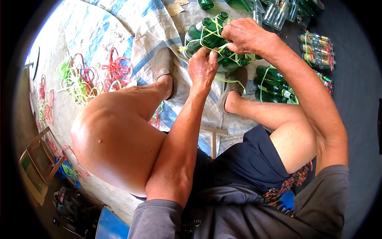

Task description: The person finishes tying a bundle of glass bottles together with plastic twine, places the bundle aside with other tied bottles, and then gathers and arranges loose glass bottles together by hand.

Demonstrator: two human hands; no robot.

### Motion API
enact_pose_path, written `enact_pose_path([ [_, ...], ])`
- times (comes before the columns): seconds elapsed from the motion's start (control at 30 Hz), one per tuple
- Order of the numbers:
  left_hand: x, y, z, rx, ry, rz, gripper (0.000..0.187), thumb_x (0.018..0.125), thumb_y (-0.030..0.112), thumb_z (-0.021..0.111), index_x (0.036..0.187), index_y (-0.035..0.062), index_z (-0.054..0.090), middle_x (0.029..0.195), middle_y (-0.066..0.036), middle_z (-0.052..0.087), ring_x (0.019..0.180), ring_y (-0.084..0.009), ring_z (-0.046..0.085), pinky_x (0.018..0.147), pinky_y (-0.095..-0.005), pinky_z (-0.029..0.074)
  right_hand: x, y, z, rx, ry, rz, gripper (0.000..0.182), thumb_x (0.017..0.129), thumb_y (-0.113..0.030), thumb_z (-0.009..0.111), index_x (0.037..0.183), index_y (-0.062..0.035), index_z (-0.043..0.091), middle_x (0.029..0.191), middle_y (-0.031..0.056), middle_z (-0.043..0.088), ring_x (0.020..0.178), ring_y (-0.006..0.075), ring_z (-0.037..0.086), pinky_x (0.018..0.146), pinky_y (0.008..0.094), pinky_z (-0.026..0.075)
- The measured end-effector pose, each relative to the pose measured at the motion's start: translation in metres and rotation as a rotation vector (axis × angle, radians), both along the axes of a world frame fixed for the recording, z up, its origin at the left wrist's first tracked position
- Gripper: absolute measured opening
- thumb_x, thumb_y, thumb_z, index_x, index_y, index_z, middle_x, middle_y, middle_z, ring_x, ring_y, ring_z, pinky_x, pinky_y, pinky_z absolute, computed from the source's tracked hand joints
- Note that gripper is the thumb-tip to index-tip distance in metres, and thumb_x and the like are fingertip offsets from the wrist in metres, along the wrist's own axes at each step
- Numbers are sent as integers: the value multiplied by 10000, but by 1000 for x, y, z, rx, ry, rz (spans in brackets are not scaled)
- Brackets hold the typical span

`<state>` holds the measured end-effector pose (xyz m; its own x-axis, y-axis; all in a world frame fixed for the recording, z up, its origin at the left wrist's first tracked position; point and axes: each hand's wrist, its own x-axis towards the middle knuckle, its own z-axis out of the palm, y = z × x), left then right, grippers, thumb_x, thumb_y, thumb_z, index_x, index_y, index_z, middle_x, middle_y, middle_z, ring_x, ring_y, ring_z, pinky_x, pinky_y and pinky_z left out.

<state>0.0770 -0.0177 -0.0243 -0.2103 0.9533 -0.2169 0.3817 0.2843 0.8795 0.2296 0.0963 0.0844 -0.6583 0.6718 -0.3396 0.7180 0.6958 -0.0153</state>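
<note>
A bundle of green glass bottles [193, 33] stands between my feet, with pale yellow-green plastic twine [207, 30] laced around and between the necks. My left hand [203, 68] is closed at the near side of the bundle, thumb and fingers pinched on the twine. Over the right part of the bundle, my right hand [246, 36] is closed too, its fingers curled on the twine close to the bottle necks. A loose tail of twine [229, 81] hangs below the bundle towards my right shoe. Some bottle necks are hidden behind my hands.
Tied green bottles [274, 85] lie right of my right foot. Clear bottles [281, 16] lie at the back right, with a small bottle bundle [317, 51] nearer. Red twine [117, 69] and green twine [79, 85] lie tangled at left on a striped sheet [149, 24].
</note>
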Motion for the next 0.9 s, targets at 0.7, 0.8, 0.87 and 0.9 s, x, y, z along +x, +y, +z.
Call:
enact_pose_path([
  [0.7,4,-1,-13,58,-129,44,301,1028,266,738,1037,-33,775,799,-150,766,671,-181,649,681,-376,528,20,29,-13,117,80,-38,108,953,-196,692,996,-107,737,947,172,779,933,423,766,793,552,598],
  [0.8,5,-1,-14,61,-120,47,293,1032,263,727,1033,-27,767,802,-156,761,674,-189,649,685,-379,528,20,30,-15,112,94,-48,109,966,-193,668,1009,-116,732,951,171,780,920,425,766,783,560,595],
  [0.87,6,-1,-15,80,-111,54,290,1038,260,712,1022,-26,755,788,-171,740,676,-196,645,687,-388,526,17,32,-13,82,98,-76,125,966,-216,670,985,-117,745,941,166,786,918,425,767,797,551,599],
  [0.9,6,-1,-14,89,-107,57,289,1040,259,704,1016,-25,750,782,-179,729,677,-199,643,688,-392,526,16,33,-13,67,100,-90,136,966,-228,672,973,-118,751,935,164,788,917,424,767,804,547,601],
])
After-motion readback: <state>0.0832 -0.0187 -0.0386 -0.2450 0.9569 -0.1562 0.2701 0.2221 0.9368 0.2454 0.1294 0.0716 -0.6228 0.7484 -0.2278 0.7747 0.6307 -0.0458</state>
